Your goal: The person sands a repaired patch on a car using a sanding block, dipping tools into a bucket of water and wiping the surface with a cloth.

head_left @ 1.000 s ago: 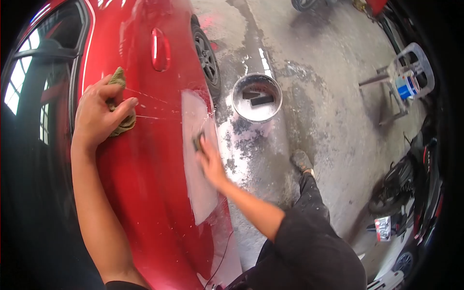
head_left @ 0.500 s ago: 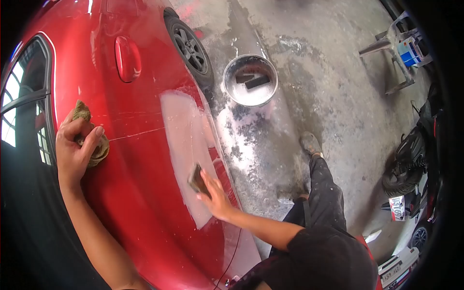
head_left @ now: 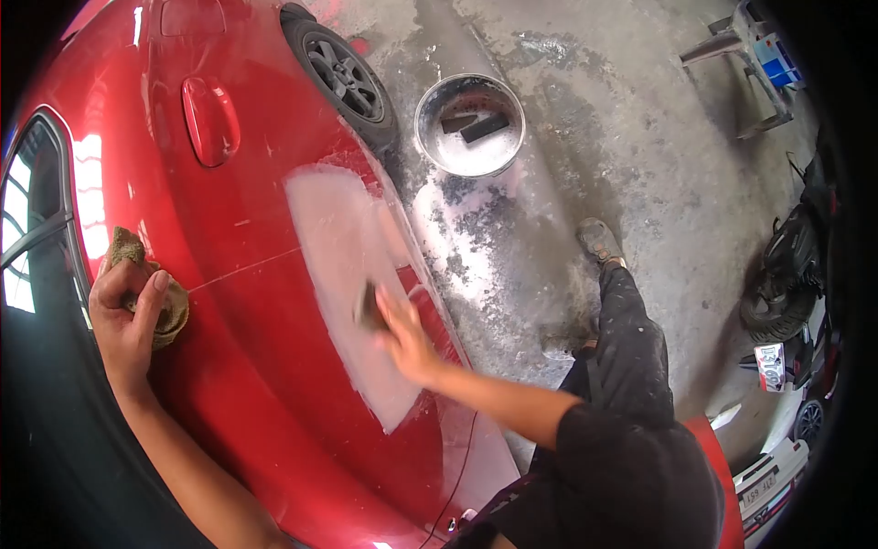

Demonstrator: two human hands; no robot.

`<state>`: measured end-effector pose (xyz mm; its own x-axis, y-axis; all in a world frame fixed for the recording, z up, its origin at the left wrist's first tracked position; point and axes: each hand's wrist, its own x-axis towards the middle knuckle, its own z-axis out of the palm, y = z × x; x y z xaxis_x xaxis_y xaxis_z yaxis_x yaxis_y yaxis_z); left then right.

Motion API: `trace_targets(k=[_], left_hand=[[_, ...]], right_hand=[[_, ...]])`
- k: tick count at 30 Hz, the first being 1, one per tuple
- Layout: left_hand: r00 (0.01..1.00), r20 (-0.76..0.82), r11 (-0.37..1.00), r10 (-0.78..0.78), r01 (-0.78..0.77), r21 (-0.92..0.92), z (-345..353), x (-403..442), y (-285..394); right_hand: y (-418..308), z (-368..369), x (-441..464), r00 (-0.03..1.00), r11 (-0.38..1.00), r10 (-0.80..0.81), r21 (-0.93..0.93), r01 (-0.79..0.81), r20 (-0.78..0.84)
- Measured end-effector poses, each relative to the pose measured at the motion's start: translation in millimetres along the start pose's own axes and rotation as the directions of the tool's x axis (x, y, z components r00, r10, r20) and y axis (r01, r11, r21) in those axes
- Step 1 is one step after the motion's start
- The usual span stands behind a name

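Bunched in my left hand (head_left: 126,316) is an olive-brown cloth (head_left: 174,320), resting against the red car (head_left: 247,384) just below its side window. My right hand (head_left: 412,343) is on the pale, sanded-looking patch (head_left: 334,233) of the car's side. It grips a dark, flat sanding block (head_left: 369,309) between thumb and fingers; motion blurs the fingertips. The block's face against the patch is hidden. A thin light scratch line (head_left: 247,270) runs from near the cloth to the patch.
A round bucket (head_left: 471,89) with whitish liquid and two dark blocks (head_left: 485,128) stands on the wet, stained floor (head_left: 567,265), near the car's wheel (head_left: 346,78). A stand (head_left: 722,46) holding a blue-and-white can (head_left: 776,62), and a motorcycle (head_left: 777,293), are at the right.
The view has shifted slightly, moving the car left in the picture. My right hand with the sanding block has moved a little along the patch. My left hand still holds the cloth.
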<state>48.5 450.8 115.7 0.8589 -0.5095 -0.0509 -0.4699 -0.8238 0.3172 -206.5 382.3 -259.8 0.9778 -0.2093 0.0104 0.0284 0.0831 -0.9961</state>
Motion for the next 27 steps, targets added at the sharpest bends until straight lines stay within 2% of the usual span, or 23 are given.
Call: trace_targets(k=[2, 4, 7, 9, 12, 16, 19, 21, 22, 24, 26, 27], left_hand=[[1.0, -0.017, 0.999, 0.018, -0.018, 0.035, 1, 0, 4], [1.0, -0.011, 0.997, 0.011, -0.01, 0.071, 1, 2, 6], [1.0, 0.017, 0.999, -0.002, 0.002, 0.043, -5, -2, -1], [1.0, -0.021, 1.0, 0.011, -0.011, 0.01, 1, -3, -2], [0.998, 0.015, 0.998, -0.056, 0.055, 0.027, -5, -3, 0], [0.997, 0.009, 0.997, -0.079, 0.079, 0.008, -2, -6, 2], [0.998, 0.03, 0.998, -0.061, 0.06, 0.03, -8, -6, -8], [0.999, 0.012, 0.998, -0.04, 0.04, 0.047, -4, -4, 1], [0.999, 0.011, 0.997, -0.047, 0.046, 0.058, -3, -5, 3], [0.998, 0.026, 0.997, -0.05, 0.049, 0.054, -5, -6, -3], [0.999, 0.023, 0.998, -0.042, 0.04, 0.053, -5, -5, -1], [0.998, 0.045, 0.996, -0.052, 0.048, 0.08, -9, -6, -5]], right_hand=[[42, 7, 94, 0.977, 0.969, 0.212, 0.128, -0.21, 0.001], [67, 0, 160, 0.944, 0.929, 0.328, 0.172, -0.327, 0.022], [41, 5, 86, 0.991, 0.977, 0.122, 0.167, -0.131, 0.062], [-17, -1, -1, 0.997, 0.988, -0.04, 0.148, 0.031, 0.06], [-14, 5, 12, 0.998, 0.974, -0.059, 0.22, 0.059, -0.008], [59, 6, 178, 0.992, 0.973, 0.098, 0.218, -0.08, -0.076], [59, 8, 131, 1.0, 0.961, -0.028, 0.276, 0.03, -0.01], [13, 1, 42, 0.991, 0.968, -0.13, 0.214, 0.13, -0.015], [-7, -2, -4, 0.994, 0.979, 0.007, 0.203, -0.028, 0.105], [-12, -6, -1, 0.993, 0.978, 0.031, 0.202, -0.055, 0.117], [23, 2, 82, 0.998, 0.975, -0.063, 0.214, 0.065, -0.016], [50, 4, 136, 0.998, 0.979, -0.056, 0.197, 0.061, -0.03]])
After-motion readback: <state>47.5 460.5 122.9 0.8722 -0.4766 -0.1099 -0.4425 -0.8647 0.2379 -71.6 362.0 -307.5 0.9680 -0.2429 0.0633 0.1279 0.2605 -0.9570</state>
